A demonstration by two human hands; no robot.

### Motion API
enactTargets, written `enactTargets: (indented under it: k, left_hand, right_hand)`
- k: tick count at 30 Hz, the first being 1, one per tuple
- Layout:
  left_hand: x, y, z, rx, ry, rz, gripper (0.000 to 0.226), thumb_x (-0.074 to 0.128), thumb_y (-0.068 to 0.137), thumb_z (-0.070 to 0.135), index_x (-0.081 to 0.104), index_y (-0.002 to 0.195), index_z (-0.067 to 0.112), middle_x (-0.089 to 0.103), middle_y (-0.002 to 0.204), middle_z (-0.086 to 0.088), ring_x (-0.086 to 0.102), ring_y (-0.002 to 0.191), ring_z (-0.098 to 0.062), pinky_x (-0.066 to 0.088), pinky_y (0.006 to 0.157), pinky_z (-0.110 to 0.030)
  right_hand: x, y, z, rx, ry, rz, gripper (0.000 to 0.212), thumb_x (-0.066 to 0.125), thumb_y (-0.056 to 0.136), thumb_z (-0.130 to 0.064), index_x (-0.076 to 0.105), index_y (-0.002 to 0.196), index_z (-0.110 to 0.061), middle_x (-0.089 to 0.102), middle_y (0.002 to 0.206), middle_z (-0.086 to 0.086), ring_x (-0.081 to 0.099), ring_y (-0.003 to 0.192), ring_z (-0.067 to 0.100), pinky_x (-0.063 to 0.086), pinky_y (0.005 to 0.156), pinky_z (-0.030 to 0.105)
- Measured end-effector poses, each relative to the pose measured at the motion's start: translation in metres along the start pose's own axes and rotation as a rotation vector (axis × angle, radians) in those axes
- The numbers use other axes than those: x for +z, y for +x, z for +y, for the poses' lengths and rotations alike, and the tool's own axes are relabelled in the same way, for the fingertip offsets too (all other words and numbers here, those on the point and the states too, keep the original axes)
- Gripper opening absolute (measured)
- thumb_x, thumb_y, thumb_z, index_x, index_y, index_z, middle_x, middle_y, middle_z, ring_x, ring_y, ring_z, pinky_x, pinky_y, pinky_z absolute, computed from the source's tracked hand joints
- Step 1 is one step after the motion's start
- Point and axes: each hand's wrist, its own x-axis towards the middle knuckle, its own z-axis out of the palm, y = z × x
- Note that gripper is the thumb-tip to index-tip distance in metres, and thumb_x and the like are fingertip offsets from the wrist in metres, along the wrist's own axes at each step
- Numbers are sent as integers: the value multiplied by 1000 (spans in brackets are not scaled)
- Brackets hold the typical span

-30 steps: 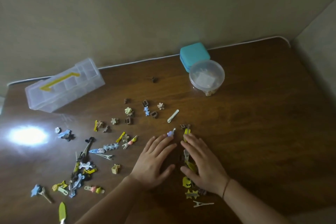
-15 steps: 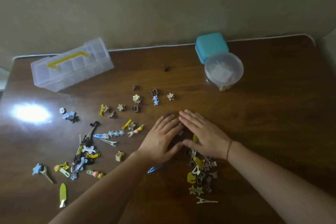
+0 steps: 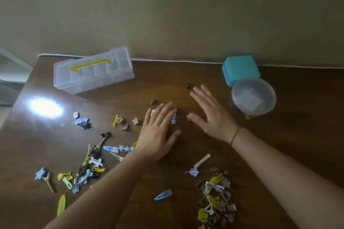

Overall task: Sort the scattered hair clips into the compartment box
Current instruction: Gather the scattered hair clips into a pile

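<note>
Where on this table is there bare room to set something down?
The right side of the table, beyond the round lidded tub, is bare. So is the strip between the compartment box and the teal case. Clips crowd the left front and the pile near the right forearm.

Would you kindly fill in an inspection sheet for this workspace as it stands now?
Surface: dark brown wooden table, bright glare at left.
Job's things: clear plastic compartment box with yellow handle, lid closed, far left; small hair clips scattered at left, a heap near right.
Clutter: teal square box; round clear plastic tub in front of it.
Hands: left hand flat over clips; right hand open, fingers spread.
Cables: thin white cable along the wall edge.
Surroundings: plain beige wall.
</note>
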Motion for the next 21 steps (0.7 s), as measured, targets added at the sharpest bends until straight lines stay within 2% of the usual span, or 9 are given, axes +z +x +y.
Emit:
enactTargets:
  k: [3, 6, 9, 13, 18, 21]
  left_hand:
    - [-7, 28, -19, -133, 74, 3, 67, 31, 96, 61, 29, 154, 27, 15, 165, 5, 6, 153, -18, 5, 122, -53]
    - [-14, 51, -41, -304, 85, -88, 81, 18, 90, 71, 22, 156, 25, 7, 167, 5, -3, 153, -17, 0, 123, -48]
    - [-13, 55, -50, -191, 41, -169, 85, 17, 89, 73, 22, 157, 22, 13, 166, 5, 1, 153, -13, 4, 124, -40]
    - [-10, 42, -41, -38, -37, -156, 79, 28, 93, 68, 31, 154, 17, 30, 161, -2, 16, 151, -15, 17, 123, -39]
    - [-3, 9, -16, -43, -240, -136, 72, 41, 93, 59, 42, 149, 13, 45, 152, -7, 33, 145, -15, 31, 118, -37]
    - [1, -16, -1, -20, -304, -162, 70, 43, 94, 59, 43, 148, 14, 47, 151, -6, 37, 143, -15, 34, 116, -37]
  right_hand:
    - [-3, 51, 12, 19, -54, -35, 76, 26, 89, -67, 20, 152, -25, 7, 162, -8, -8, 148, 9, 15, 119, 47]
    - [-4, 79, 15, 13, -96, -132, 73, 33, 92, -62, 19, 153, -24, 6, 162, -8, -6, 148, 8, 14, 120, 46]
    - [-1, 79, 12, -78, -129, -252, 73, 39, 93, -59, 12, 153, -28, 4, 162, -10, -7, 147, 4, 12, 120, 41]
    - [3, 52, 6, -250, -167, -359, 77, 46, 91, -57, 8, 153, -30, -1, 161, -13, -14, 141, -4, 9, 108, 28]
    - [13, 7, 4, -332, -137, -434, 85, 47, 87, -64, 7, 154, -29, -13, 160, -13, -16, 143, 0, 13, 113, 32]
    - [17, -25, 5, -350, -95, -462, 85, 45, 86, -68, 8, 153, -31, -18, 159, -14, -18, 144, -1, 15, 115, 34]
